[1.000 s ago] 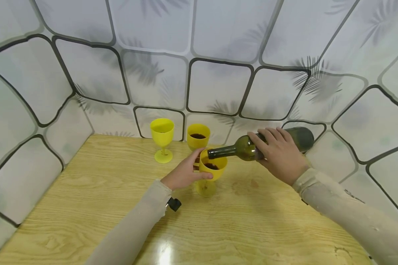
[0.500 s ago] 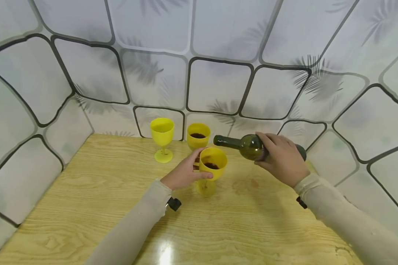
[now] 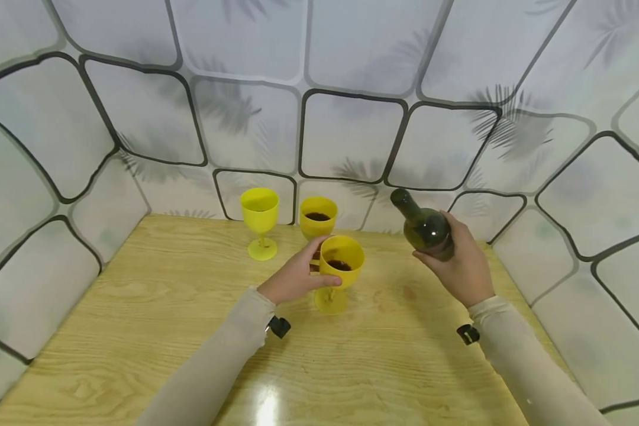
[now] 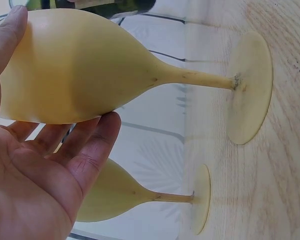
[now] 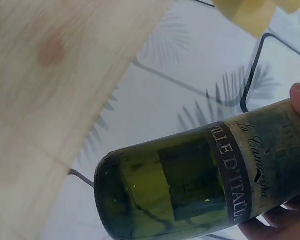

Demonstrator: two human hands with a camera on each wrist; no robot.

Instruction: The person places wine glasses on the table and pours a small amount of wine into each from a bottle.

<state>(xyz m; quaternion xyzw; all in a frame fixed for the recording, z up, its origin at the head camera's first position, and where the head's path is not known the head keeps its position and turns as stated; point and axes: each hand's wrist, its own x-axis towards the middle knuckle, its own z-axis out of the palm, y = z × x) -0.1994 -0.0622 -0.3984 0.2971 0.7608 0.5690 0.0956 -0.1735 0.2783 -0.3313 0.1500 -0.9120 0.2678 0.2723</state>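
Note:
A yellow goblet (image 3: 346, 273) with dark liquid inside stands on the table. My left hand (image 3: 298, 277) grips its bowl from the left, and in the left wrist view the goblet's foot (image 4: 250, 90) rests flat on the wood. To the right, my right hand (image 3: 464, 266) holds a green glass wine bottle (image 3: 427, 229) above the table, its neck leaning up toward the back left. In the right wrist view the bottle's label (image 5: 260, 165) shows, with thumb and fingers around it.
Behind the held goblet stands another yellow goblet (image 3: 318, 225) with dark liquid. A third, brighter yellow goblet (image 3: 260, 219) is to its left near the wall. Patterned wall covering (image 3: 351, 136) closes off the back and sides of the wooden table (image 3: 154, 296).
The bottle's mouth has come away from the front goblet's rim, and my right hand has swung it right, turning its neck upward. My left hand and the goblets have stayed put.

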